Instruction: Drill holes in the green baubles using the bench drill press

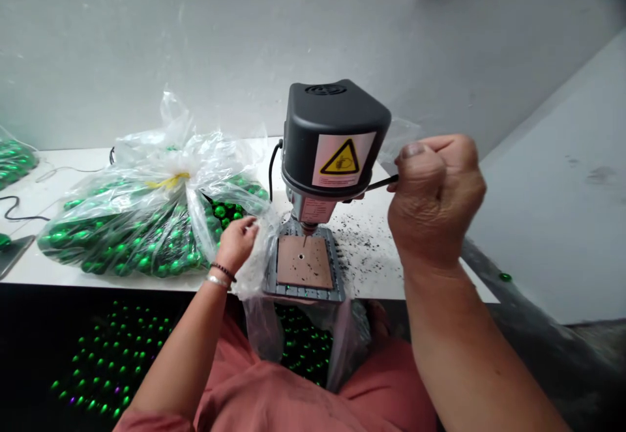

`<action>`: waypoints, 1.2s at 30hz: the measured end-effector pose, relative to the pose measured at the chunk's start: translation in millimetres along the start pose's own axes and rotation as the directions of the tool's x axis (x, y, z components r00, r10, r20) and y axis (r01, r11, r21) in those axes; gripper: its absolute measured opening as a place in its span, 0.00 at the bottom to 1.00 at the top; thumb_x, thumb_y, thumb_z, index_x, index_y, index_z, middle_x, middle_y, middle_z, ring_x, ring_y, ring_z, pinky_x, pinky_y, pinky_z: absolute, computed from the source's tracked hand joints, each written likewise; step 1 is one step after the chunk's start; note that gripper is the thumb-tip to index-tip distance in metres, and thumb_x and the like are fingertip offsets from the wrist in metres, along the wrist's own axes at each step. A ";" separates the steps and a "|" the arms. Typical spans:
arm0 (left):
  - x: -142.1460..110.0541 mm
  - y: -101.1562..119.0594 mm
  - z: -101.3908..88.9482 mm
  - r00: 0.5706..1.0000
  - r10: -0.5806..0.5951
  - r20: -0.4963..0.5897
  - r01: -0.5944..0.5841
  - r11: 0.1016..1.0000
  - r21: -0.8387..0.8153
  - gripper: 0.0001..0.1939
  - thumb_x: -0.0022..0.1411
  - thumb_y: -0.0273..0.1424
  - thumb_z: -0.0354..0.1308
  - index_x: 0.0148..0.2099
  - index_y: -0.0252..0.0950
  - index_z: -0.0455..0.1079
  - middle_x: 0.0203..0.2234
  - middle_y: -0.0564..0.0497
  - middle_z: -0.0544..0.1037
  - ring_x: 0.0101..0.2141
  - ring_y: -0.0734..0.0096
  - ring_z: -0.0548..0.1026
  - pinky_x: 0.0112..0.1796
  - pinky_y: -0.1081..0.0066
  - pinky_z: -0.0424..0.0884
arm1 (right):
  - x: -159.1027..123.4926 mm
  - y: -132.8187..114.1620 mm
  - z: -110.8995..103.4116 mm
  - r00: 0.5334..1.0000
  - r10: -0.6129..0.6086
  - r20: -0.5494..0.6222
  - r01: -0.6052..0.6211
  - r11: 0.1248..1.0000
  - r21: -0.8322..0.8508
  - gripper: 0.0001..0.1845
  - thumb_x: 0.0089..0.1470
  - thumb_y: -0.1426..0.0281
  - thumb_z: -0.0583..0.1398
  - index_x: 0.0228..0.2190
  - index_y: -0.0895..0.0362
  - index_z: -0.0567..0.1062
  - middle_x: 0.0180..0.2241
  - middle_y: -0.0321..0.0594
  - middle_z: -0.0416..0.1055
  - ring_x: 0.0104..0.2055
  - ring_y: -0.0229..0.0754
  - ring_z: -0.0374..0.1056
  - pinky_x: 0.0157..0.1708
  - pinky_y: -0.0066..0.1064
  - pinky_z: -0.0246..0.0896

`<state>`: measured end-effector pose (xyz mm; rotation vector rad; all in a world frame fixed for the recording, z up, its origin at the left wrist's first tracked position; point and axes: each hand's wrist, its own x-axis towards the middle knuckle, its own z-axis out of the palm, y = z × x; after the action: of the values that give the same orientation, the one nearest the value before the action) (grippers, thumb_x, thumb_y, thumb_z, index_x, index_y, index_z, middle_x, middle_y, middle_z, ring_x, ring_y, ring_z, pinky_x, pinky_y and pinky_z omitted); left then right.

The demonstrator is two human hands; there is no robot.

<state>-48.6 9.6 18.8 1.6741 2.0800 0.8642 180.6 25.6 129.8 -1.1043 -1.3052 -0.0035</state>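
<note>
A small bench drill (330, 139) stands on the white table, with a black motor head and a yellow warning label. My right hand (435, 197) is a fist around the drill's black feed lever (382, 183). Its thin bit (304, 240) points down at a brown pad (304, 262) with a round hole, set on a grey base (298, 292). My left hand (237, 244) curls on a clear plastic bag (259, 256), close to the drill's base. A larger bag (132, 236) beside it holds many shiny green beads.
Dark drilling dust (362, 249) is scattered on the table right of the drill. A black board studded with green beads (110, 357) lies below the table edge, near my pink clothing (293, 399). Another bead bag (14, 161) sits far left, and a loose green bead (505, 277) rests on the right.
</note>
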 end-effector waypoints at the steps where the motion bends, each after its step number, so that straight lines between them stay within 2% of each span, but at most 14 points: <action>1: 13.8 -7.2 1.3 0.996 -0.023 -0.086 0.034 0.992 0.124 0.18 0.58 0.29 0.48 0.47 0.30 0.71 0.44 0.41 0.75 0.47 0.60 0.69 0.49 0.65 0.62 | 0.1 0.0 0.1 1.000 0.000 0.001 0.000 1.000 0.011 0.19 0.54 0.54 0.47 0.26 0.56 0.65 0.24 0.34 0.62 0.22 0.31 0.58 0.26 0.29 0.54; 5: 52.1 -29.0 10.8 0.991 0.001 -0.131 0.052 0.915 0.401 0.20 0.57 0.28 0.48 0.51 0.31 0.68 0.50 0.39 0.70 0.51 0.55 0.65 0.50 0.60 0.60 | 0.0 1.0 -0.1 1.000 -0.007 -0.005 0.007 0.999 0.041 0.19 0.53 0.54 0.48 0.26 0.57 0.65 0.24 0.33 0.62 0.23 0.30 0.58 0.26 0.28 0.55; 11: 57.0 -39.7 28.6 0.993 -0.108 -0.050 0.118 0.850 0.514 0.20 0.57 0.30 0.48 0.51 0.38 0.67 0.52 0.38 0.65 0.50 0.46 0.63 0.47 0.43 0.55 | -0.1 2.4 -0.5 1.000 0.012 0.015 -0.013 0.998 0.060 0.18 0.53 0.55 0.49 0.27 0.57 0.65 0.23 0.33 0.62 0.23 0.30 0.58 0.25 0.27 0.55; 14: 53.3 -44.2 29.8 0.989 -0.137 -0.052 0.145 0.884 0.444 0.20 0.57 0.29 0.48 0.52 0.40 0.66 0.49 0.36 0.66 0.50 0.43 0.62 0.45 0.41 0.56 | -0.4 1.7 -1.1 1.000 0.016 0.019 -0.017 0.997 0.079 0.17 0.53 0.56 0.49 0.26 0.57 0.65 0.21 0.32 0.61 0.22 0.30 0.58 0.24 0.27 0.54; 18: 44.5 -43.2 23.8 0.998 -0.065 -0.026 0.070 0.932 0.356 0.20 0.57 0.31 0.50 0.52 0.40 0.66 0.47 0.40 0.69 0.48 0.54 0.66 0.47 0.56 0.62 | -1.1 0.9 -1.9 1.000 0.021 0.019 -0.023 0.995 0.095 0.16 0.53 0.57 0.49 0.26 0.57 0.65 0.21 0.32 0.61 0.21 0.29 0.58 0.24 0.26 0.54; 20: 34.6 -36.6 19.0 0.997 -0.064 -0.031 0.068 0.991 0.117 0.20 0.57 0.33 0.51 0.53 0.37 0.64 0.43 0.42 0.70 0.43 0.62 0.70 0.42 0.65 0.66 | -1.5 0.8 -1.7 0.999 0.026 0.024 -0.029 0.995 0.096 0.16 0.52 0.57 0.49 0.26 0.57 0.65 0.21 0.32 0.61 0.22 0.29 0.58 0.24 0.26 0.54; 21: 27.8 -31.9 16.2 0.995 -0.101 -0.013 0.099 0.987 -0.123 0.21 0.57 0.34 0.52 0.53 0.36 0.64 0.40 0.44 0.71 0.38 0.65 0.71 0.38 0.68 0.68 | -1.8 0.9 -1.6 0.999 0.028 0.024 -0.030 0.995 0.099 0.16 0.52 0.57 0.50 0.26 0.57 0.65 0.21 0.31 0.61 0.22 0.29 0.58 0.24 0.26 0.54; 22: 20.1 -26.5 13.2 0.985 -0.169 0.034 0.167 0.889 -0.425 0.20 0.57 0.36 0.53 0.51 0.36 0.64 0.36 0.46 0.72 0.33 0.68 0.72 0.33 0.70 0.69 | -2.2 1.1 -1.4 0.999 0.029 0.024 -0.031 0.994 0.103 0.16 0.52 0.57 0.50 0.26 0.57 0.65 0.21 0.31 0.61 0.22 0.29 0.58 0.24 0.26 0.54; 24: 3.2 -15.0 7.3 0.948 -0.199 0.248 0.314 0.456 -0.833 0.16 0.57 0.37 0.53 0.47 0.36 0.65 0.30 0.50 0.70 0.26 0.75 0.70 0.26 0.75 0.67 | -3.3 1.6 -1.1 0.999 0.029 0.025 -0.032 0.993 0.114 0.15 0.52 0.58 0.50 0.26 0.57 0.64 0.21 0.31 0.61 0.22 0.28 0.58 0.24 0.26 0.53; 26: -12.6 -4.6 2.6 0.892 -0.152 0.426 0.441 0.089 -0.893 0.12 0.57 0.34 0.54 0.43 0.36 0.65 0.28 0.51 0.70 0.24 0.78 0.70 0.24 0.78 0.66 | -4.9 2.4 -1.2 0.999 0.026 0.027 -0.029 0.992 0.122 0.15 0.52 0.58 0.50 0.27 0.57 0.64 0.21 0.31 0.61 0.21 0.28 0.57 0.24 0.25 0.53; 27: -19.1 -0.6 1.2 0.871 -0.134 0.472 0.475 -0.010 -0.880 0.11 0.58 0.32 0.54 0.43 0.35 0.65 0.28 0.50 0.70 0.25 0.77 0.71 0.24 0.78 0.66 | -5.7 2.8 -1.4 0.999 0.023 0.027 -0.026 0.992 0.121 0.15 0.53 0.58 0.50 0.27 0.57 0.64 0.22 0.31 0.61 0.22 0.28 0.57 0.24 0.25 0.53; 30: -31.6 6.5 1.4 0.846 -0.146 0.513 0.504 -0.097 -0.859 0.13 0.59 0.28 0.52 0.47 0.35 0.64 0.30 0.47 0.72 0.29 0.73 0.74 0.25 0.77 0.68 | -8.3 3.8 -2.4 1.000 0.008 0.022 -0.010 0.994 0.113 0.15 0.53 0.58 0.49 0.27 0.57 0.64 0.22 0.32 0.61 0.22 0.28 0.57 0.25 0.26 0.54; 33: -36.6 8.7 5.8 0.837 -0.167 0.521 0.521 -0.049 -0.852 0.16 0.57 0.25 0.53 0.49 0.36 0.64 0.33 0.46 0.73 0.34 0.69 0.75 0.26 0.77 0.69 | -9.3 4.3 -3.0 1.000 -0.009 0.022 0.006 0.993 0.116 0.15 0.53 0.58 0.49 0.28 0.57 0.64 0.21 0.31 0.60 0.22 0.29 0.57 0.26 0.26 0.54; 36: -38.6 11.2 11.4 0.851 -0.149 0.503 0.515 0.055 -0.855 0.13 0.53 0.26 0.57 0.43 0.34 0.67 0.28 0.48 0.73 0.32 0.69 0.75 0.23 0.78 0.66 | -7.8 3.9 -2.9 0.999 -0.035 0.001 0.035 0.993 0.113 0.13 0.53 0.60 0.50 0.26 0.56 0.64 0.19 0.30 0.59 0.21 0.29 0.56 0.25 0.26 0.53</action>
<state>-23.5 -23.3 12.9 0.4140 0.9851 1.2752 182.3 21.4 121.8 -0.9852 -1.3117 0.0457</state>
